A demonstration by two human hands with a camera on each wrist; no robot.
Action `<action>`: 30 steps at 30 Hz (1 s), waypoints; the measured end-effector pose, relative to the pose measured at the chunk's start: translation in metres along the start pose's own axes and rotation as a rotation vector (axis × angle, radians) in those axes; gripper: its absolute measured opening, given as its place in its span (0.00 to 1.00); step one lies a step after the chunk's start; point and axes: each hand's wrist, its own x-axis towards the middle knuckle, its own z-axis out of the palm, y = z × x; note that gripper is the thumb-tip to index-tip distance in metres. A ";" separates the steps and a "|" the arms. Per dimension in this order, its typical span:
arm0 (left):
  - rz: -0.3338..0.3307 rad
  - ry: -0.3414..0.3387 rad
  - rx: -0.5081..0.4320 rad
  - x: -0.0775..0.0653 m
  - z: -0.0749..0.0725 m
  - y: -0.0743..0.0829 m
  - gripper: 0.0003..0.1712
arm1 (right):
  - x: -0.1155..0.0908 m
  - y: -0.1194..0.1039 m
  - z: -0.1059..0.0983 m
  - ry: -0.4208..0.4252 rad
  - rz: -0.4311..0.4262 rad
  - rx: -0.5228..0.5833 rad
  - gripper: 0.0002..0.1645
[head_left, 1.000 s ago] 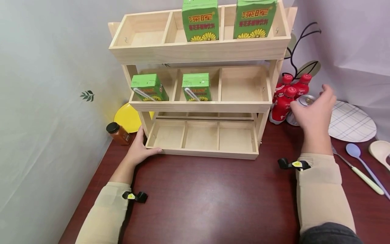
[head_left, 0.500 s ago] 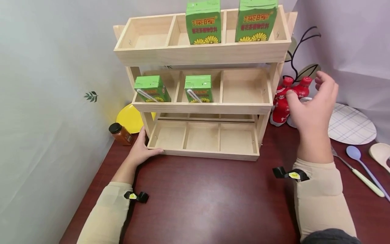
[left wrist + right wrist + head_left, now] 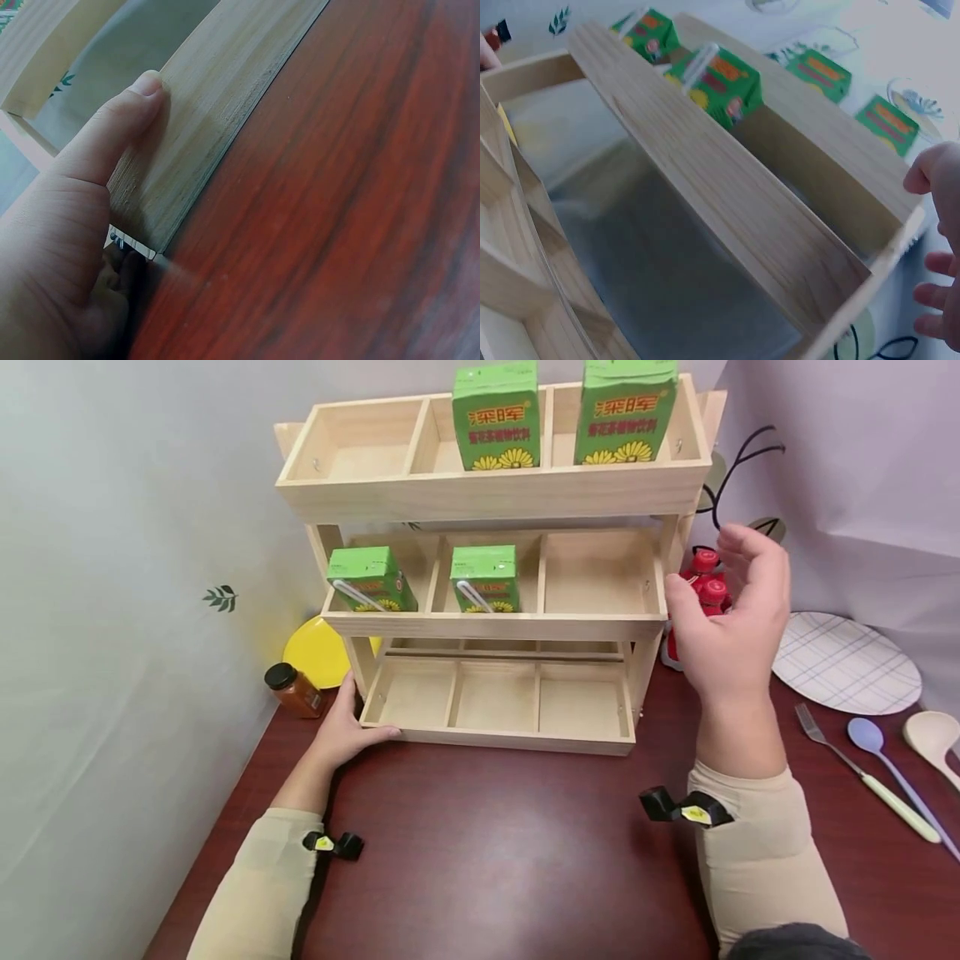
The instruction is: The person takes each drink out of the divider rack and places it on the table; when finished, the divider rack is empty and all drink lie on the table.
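Wooden rack (image 3: 495, 627) stands upright on the table (image 3: 487, 852), three tiers, set back from the table's near side. Left hand (image 3: 341, 731) grips its bottom-left front corner: thumb flat on the front board, other fingers behind it, around the end. Right hand (image 3: 735, 639) is off the table at the rack's right end, thumb and fingers spread apart, loosely bent, holding nothing; can't tell if the thumb touches the end board. Top tier: one carton (image 3: 497, 422) in the middle compartment, another carton (image 3: 630, 418) in the right. Middle tier: straw carton (image 3: 367, 578) on the left, second straw carton (image 3: 485, 578) in the centre. Red bottles (image 3: 712, 597) sit behind the right hand; jar (image 3: 294, 691) near the table's left edge. Handling, my read: rack is light, stiff, bare wood, decent friction, not fragile. Cartons look loose and load the upper tiers, so top-heavy; tilting could shift them. Best hold is both end boards, low, at the bottom corners, kept level. Avoid pulling by the top rail. Cartons probably smooth, slightly soft; pinch the sides lightly.
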 end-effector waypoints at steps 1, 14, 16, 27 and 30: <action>0.002 0.001 -0.003 0.000 0.000 0.000 0.67 | -0.001 -0.002 0.003 -0.010 -0.022 0.015 0.27; 0.013 0.003 0.000 0.001 0.000 -0.001 0.68 | -0.027 -0.030 0.059 -0.140 -0.069 0.137 0.25; 0.011 0.002 -0.005 0.000 0.000 -0.003 0.68 | -0.031 -0.030 0.069 -0.167 -0.114 0.158 0.24; 0.004 0.008 0.002 -0.006 -0.007 -0.002 0.66 | -0.042 0.000 0.108 -0.333 -0.286 0.073 0.41; 0.012 -0.003 -0.001 -0.002 -0.003 -0.001 0.67 | -0.040 0.011 0.109 -0.476 -0.424 -0.192 0.49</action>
